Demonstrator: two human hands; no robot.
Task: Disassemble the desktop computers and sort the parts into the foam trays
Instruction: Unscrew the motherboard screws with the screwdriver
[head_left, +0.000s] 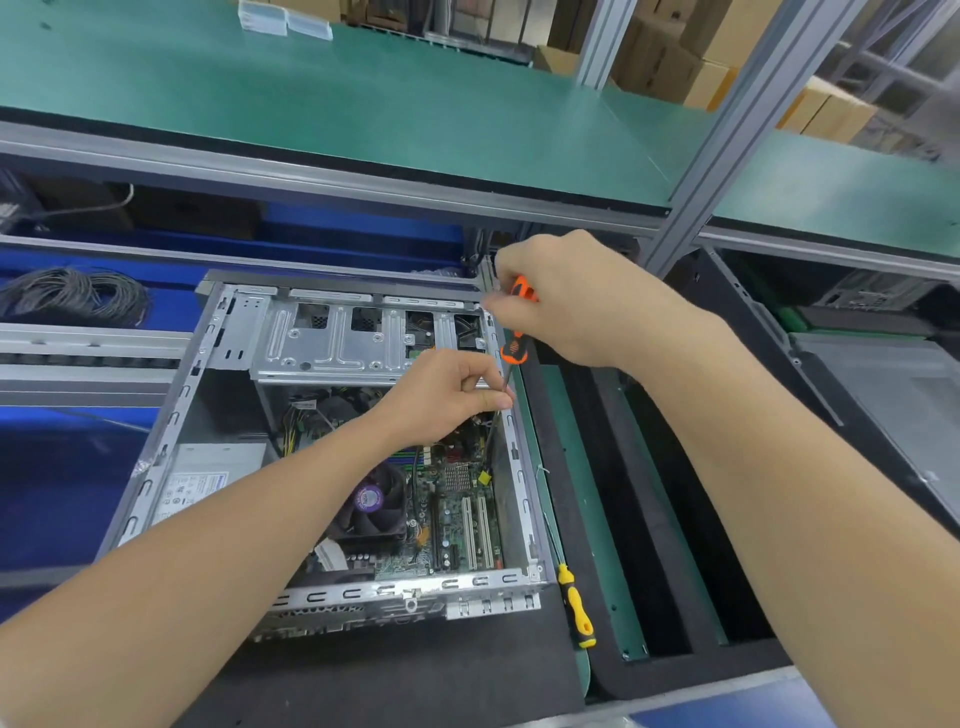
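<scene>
An open desktop computer case (171, 431) lies on its side before me, showing the green motherboard (457, 525), a fan (371, 501), the power supply (202, 478) and a metal drive cage (332, 343). My right hand (566, 301) grips the orange-and-black screwdriver (515, 349) by its handle, above the case's far right corner. Its thin shaft runs down into the case. My left hand (447, 395) pinches that shaft between thumb and fingers, just over the motherboard's far edge.
A yellow-and-black screwdriver (577, 608) lies right of the case on the green mat. Black foam trays (654, 519) with long slots stand to the right. Another case (883, 395) sits at far right. A coil of cable (72, 296) lies at back left. A green shelf (363, 104) hangs overhead.
</scene>
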